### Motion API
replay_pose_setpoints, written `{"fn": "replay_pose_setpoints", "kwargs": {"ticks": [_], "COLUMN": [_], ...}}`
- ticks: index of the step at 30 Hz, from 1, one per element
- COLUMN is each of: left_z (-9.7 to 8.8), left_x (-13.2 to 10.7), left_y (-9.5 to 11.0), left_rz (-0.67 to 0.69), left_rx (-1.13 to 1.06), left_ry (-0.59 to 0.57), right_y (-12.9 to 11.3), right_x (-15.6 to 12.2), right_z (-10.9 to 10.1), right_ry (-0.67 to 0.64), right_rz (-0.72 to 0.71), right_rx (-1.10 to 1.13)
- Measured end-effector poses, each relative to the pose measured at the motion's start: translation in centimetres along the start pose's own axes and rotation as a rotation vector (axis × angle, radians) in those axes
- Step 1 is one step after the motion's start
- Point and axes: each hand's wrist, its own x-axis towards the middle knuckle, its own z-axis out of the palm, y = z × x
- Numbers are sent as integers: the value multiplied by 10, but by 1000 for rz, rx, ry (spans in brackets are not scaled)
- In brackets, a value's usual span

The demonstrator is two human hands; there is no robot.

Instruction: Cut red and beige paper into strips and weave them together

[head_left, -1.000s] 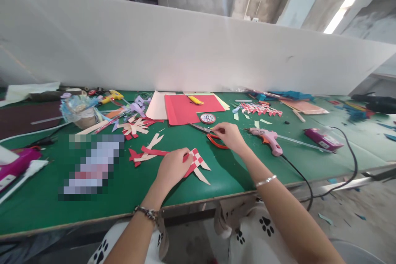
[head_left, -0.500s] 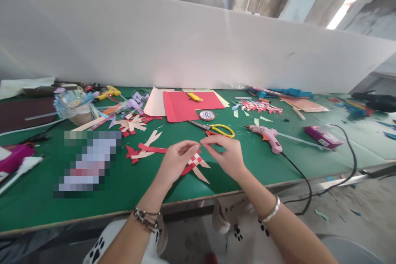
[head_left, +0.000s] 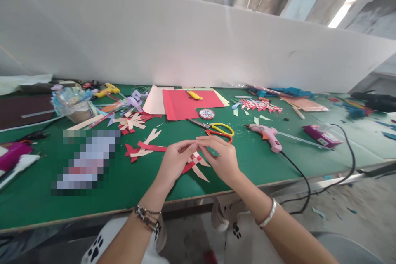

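Note:
My left hand (head_left: 179, 157) and my right hand (head_left: 220, 157) meet fingertip to fingertip above the table, both closed in a pinch. Whatever is between the fingertips is too small or hidden to make out. Below them lies a red and cream woven paper piece (head_left: 195, 161) with loose strip ends, partly covered by my hands. Left of my left hand are red and cream paper strips (head_left: 145, 148), some crossing one another. Scissors (head_left: 221, 129) with yellow and orange handles rest just beyond my right hand.
Red paper (head_left: 179, 105) with a yellow cutter (head_left: 194, 95) lies at the back. Near it is a round tin (head_left: 206, 114). A pink glue gun (head_left: 268, 135) with a trailing cord is at right, a checkered woven strip (head_left: 261, 105) behind it. A blurred-out object (head_left: 88, 161) lies at left.
My right hand has moved slightly left, and its fingertips now meet those of my left hand. The view has shifted a little. The items on the table stay in place.

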Motion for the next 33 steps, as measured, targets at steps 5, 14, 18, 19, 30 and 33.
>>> {"fn": "replay_pose_setpoints", "kwargs": {"ticks": [5, 14, 18, 19, 30, 33], "left_z": [-2, -9, -13, -14, -28, -34], "left_x": [0, 5, 3, 2, 1, 4], "left_y": [-1, -5, -2, 0, 6, 1], "left_rz": [-8, -152, -182, -185, -159, -62], "left_rx": [0, -117, -122, -104, 334, 545], "left_ry": [10, -110, -183, -196, -135, -27], "right_y": [0, 12, 17, 18, 26, 35], "right_x": [3, 2, 3, 3, 4, 4], "right_z": [0, -2, -4, -4, 3, 8], "right_ry": [-14, -96, -140, -154, -252, -311], "right_rz": [111, -81, -114, -114, 65, 168], "right_rx": [109, -60, -96, -98, -1, -16]}}
